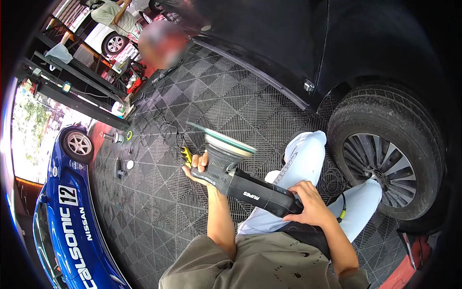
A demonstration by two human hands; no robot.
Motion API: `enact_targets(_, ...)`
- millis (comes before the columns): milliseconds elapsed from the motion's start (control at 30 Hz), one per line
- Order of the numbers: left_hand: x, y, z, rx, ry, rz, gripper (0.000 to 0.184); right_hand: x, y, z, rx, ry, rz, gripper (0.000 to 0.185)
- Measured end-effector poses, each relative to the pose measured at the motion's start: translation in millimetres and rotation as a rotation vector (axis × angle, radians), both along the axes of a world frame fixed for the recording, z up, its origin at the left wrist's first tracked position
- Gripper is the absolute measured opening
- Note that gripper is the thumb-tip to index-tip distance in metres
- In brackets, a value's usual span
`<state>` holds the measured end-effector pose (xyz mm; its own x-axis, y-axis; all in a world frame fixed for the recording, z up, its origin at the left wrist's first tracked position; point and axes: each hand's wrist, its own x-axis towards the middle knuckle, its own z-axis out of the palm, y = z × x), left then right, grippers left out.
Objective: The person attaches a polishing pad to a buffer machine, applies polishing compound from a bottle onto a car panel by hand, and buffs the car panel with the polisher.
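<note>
I hold a black polisher [250,190] marked RUPES across my lap, its pad end tipped up and away from me. My left hand [201,171] is closed around the polisher's head, just below the pad. The round pad [228,143] has a pale face and a green edge, smeared as if by motion. At the back end of the body, my right hand [310,204] wraps around the grip. A dark cord with a yellow-green piece [342,214] runs near my right forearm. Something yellow [186,155] shows beside my left fingers; I cannot tell what it is.
A dark car's wheel [385,159] stands close to my right, with its side panel [269,33] ahead. A blue car [77,226] is at left. Tools, cords and a yellow ring [129,135] lie on the black tiled floor [159,207]. Another person [115,19] stands far back.
</note>
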<state>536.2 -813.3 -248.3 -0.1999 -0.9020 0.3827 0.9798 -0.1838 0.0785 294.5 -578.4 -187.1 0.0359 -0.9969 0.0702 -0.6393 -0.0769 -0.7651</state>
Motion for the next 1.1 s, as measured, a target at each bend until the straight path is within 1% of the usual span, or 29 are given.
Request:
enact_targets(100,-2.0,1.7,2.6,-0.018,0.056,-0.024,0.045,-0.2,-0.4,-0.4,0.006,-0.005,0.005,0.071)
enact_targets(233,0.1,-0.3,6.4,-0.043,0.039,-0.015,0.044,-0.8,-0.1,-1.2,0.000,-0.013,0.006,0.071)
enact_targets(300,-3.4,1.2,17.6,-0.097,0.033,-0.013,0.043,-2.2,0.5,-1.8,0.013,-0.027,0.015,0.072)
enact_targets(367,-6.6,4.0,29.1,-0.094,0.032,-0.006,0.043,-3.5,0.4,-1.7,0.023,-0.033,0.024,0.073)
enact_targets(433,-10.3,5.3,39.3,-0.186,-0.009,-0.024,0.043,-6.1,0.6,0.2,0.002,-0.177,0.031,0.075)
enact_targets(467,-12.8,7.4,44.9,-0.189,-0.018,-0.014,0.043,-6.6,-0.8,4.8,-0.001,-0.163,0.031,0.075)
enact_targets(533,-18.3,11.6,55.0,-0.204,-0.059,0.028,0.043,-3.0,-4.6,18.1,-0.086,-0.369,-0.064,0.079)
enact_targets(567,-21.6,13.4,61.0,-0.223,-0.076,0.048,0.043,-2.7,-8.8,26.1,-0.090,-0.351,-0.061,0.079)
enact_targets(633,-28.6,14.6,70.7,-0.262,-0.055,0.044,0.043,-2.7,-23.1,44.2,-0.263,-0.412,-0.146,0.082)
enact_targets(700,-33.8,16.2,78.4,-0.368,-0.108,0.037,0.044,-2.0,-37.2,58.3,-0.295,-0.427,-0.169,0.080)
enact_targets(767,-39.8,18.7,84.7,-0.397,-0.108,0.054,0.045,-1.6,-52.6,70.5,-0.358,-0.495,-0.200,0.078)
enact_targets(800,-41.6,20.6,86.9,-0.397,-0.148,0.057,0.046,0.8,-57.5,79.2,-0.321,-0.541,-0.170,0.074)
enact_targets(833,-42.4,22.0,88.7,-0.395,-0.189,0.061,0.047,2.3,-62.1,83.3,-0.327,-0.531,-0.159,0.074)
enact_targets(867,-43.1,21.8,91.0,-0.458,-0.240,0.095,0.044,3.7,-66.2,85.3,-0.311,-0.596,-0.132,0.072)
enact_targets(933,-41.8,22.8,91.5,-0.449,-0.231,0.101,0.044,7.0,-73.1,86.6,-0.301,-0.704,-0.072,0.066)
enact_targets(1100,-38.1,22.7,86.1,-0.426,-0.205,0.089,0.043,13.1,-72.9,87.0,-0.304,-0.758,-0.084,0.064)
